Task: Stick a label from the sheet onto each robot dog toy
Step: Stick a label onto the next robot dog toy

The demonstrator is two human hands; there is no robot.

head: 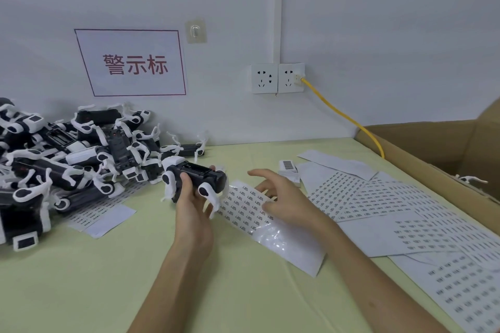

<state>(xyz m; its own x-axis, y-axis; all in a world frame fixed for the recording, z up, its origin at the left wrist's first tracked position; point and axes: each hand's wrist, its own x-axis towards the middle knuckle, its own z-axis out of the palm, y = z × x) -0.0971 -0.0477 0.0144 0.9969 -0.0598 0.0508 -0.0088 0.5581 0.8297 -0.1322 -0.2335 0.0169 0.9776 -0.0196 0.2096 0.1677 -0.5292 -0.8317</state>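
Holding one robot dog toy (pixel 195 180) belly-up near the middle of the frame, the left hand (pixel 192 213) has its fingers curled round the black body, thumb on top. The right hand (pixel 281 201) hovers just beside it with fingers spread and loose, gripping nothing, low over the label sheet (pixel 244 208) that lies on the desk (pixel 135 278) under both hands. Whether its fingertips touch the sheet, I cannot tell.

By my reading the work is somewhere in the middle — the sheet under the hands has a bare, shiny stretch toward the lower edge where labels seem to have been peeled off, while rows of printed labels remain at its upper end. No label shows on the held dog, so this one looks unlabelled as yet, and the next step is probably picking a label off the sheet.

A big pile of dogs (pixel 67 159) fills the left of the frame; which of them carry labels is too small to make out. More label sheets (pixel 405 213) fan out across the right side, mostly full.

At the right edge stands a cardboard box (pixel 433 151) — inside it only a small white part, perhaps a toy's leg, peeks over the rim; the rest is hidden.
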